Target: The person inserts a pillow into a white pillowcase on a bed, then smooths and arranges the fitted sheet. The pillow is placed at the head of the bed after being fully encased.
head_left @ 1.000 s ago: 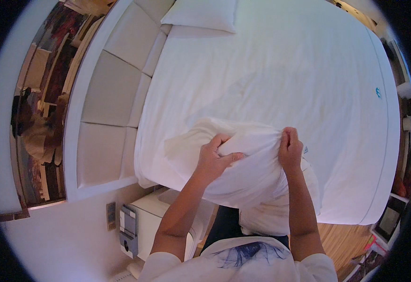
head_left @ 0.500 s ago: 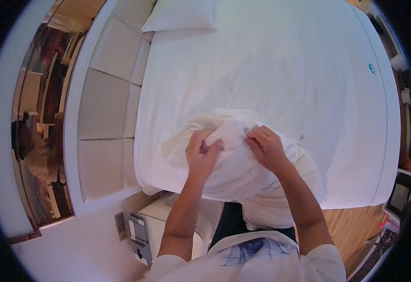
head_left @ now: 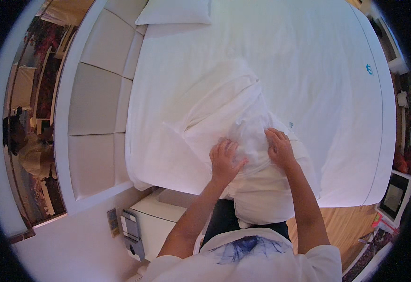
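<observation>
A loose white fabric cover [head_left: 224, 105], perhaps a pillowcase, lies rumpled at the near side of the bed. Part of it droops over the near edge toward my lap. My left hand [head_left: 225, 160] rests on the bunched cloth with its fingers spread and thumb apart. To its right, my right hand [head_left: 280, 148] has its fingers bent and pressed on a fold of the same cover. Between the two hands sits a crumpled, thinner-looking patch of white fabric [head_left: 250, 134]. What lies inside the cover is hidden.
The bed has a white sheet [head_left: 318, 70] and a white pillow [head_left: 175, 11] at the far left. A padded headboard [head_left: 95, 98] runs along the left. A white bedside cabinet [head_left: 153, 218] stands at the near left, beside a wall-mounted phone [head_left: 132, 232].
The gathered cover has spread out and now reaches farther up the bed in a pointed flap. My left hand has moved right and loosened; my right hand has shifted slightly right and nearer.
</observation>
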Available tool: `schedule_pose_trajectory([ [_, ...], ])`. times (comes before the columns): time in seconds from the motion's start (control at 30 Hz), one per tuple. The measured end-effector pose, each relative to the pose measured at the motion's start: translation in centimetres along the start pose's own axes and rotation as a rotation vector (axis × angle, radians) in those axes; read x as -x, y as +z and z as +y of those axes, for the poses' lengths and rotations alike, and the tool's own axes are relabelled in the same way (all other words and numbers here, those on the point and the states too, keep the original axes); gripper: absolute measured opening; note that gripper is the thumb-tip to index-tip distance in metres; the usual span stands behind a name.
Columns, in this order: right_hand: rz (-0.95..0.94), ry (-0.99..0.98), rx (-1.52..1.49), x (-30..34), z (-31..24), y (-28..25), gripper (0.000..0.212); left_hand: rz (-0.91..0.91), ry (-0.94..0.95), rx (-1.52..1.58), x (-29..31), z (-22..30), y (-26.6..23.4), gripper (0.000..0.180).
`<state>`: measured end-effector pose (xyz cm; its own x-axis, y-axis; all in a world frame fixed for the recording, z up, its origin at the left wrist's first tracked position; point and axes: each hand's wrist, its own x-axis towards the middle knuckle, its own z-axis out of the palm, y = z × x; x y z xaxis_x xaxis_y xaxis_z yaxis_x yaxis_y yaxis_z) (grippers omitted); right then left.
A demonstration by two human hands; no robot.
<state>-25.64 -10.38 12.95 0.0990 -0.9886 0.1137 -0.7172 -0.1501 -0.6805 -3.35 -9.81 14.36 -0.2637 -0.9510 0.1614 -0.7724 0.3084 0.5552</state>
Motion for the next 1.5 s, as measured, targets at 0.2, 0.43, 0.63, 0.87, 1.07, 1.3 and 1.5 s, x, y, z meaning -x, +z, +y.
schedule_pose_trajectory([
  [0.2,-0.012,-0.052,0.070,0.4,-0.9,-1.9,0.033,0.082,0.106,-0.021,1.3,0.7,3.9,0.030],
  [0.43,0.050,-0.096,0.074,1.2,1.8,-1.6,0.011,-0.014,0.062,0.205,1.5,4.8,3.1,0.013],
  [0.63,-0.094,-0.212,0.189,3.2,2.2,-3.7,0.016,-0.132,0.082,0.326,4.2,7.7,3.1,0.011],
  [0.87,-0.257,-0.120,0.280,6.8,3.3,-8.6,0.018,-0.175,0.030,0.234,4.4,5.6,5.5,0.013],
  [1.07,-0.299,-0.251,0.392,4.3,2.2,-5.6,0.019,-0.342,-0.048,0.583,8.9,6.5,7.4,0.007],
  [1.3,-0.049,-0.428,0.418,-5.0,-2.1,-0.6,0.034,-0.185,0.016,0.351,8.7,0.5,7.4,0.019],
  [1.5,-0.123,-0.463,0.406,-8.4,1.4,2.1,0.018,0.324,-0.425,-0.045,5.4,-5.1,1.2,0.034],
])
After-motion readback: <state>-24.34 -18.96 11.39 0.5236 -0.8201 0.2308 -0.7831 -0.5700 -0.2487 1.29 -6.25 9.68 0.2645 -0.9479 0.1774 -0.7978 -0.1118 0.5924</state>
